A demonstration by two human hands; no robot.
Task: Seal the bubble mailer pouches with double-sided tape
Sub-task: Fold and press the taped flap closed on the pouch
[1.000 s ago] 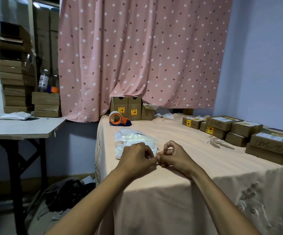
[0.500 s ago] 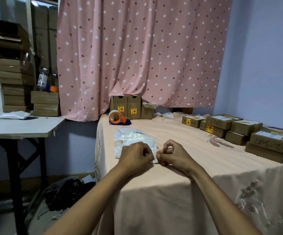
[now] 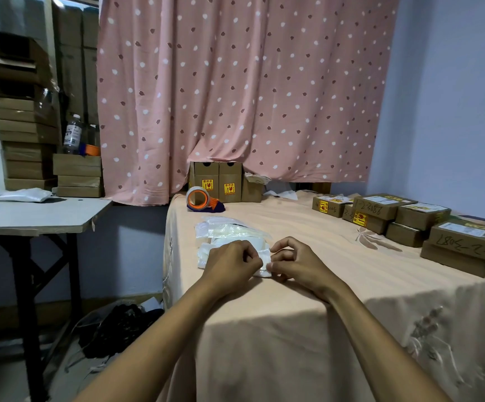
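A person is standing at a table point(image 3: 293, 320) draped in a peach cloth, both forearms reaching forward; the left hand point(image 3: 231, 264) and right hand point(image 3: 296, 264) are close together, almost touching, fingers curled, each pinching the near end of a small white pouch point(image 3: 265, 258); the pouch is lying flat on the cloth near the table's front left corner, just in front of a loose pile point(image 3: 229, 229) of similar pouches; whether the tape strip is on the flap is too small to tell.

The pouch is looking light, soft and springy, likely crinkling and sliding easily on the cloth; its film skin is probably a little slippery; the best hold is seemingly at the flap edge, thumb and forefinger of each hand, pressing along the fold while the body stays flat on the table.

Farther back a tape dispenser point(image 3: 200, 198) with an orange core is sitting near the curtain point(image 3: 235, 97); brown boxes point(image 3: 380, 210) are stacked along the right side.
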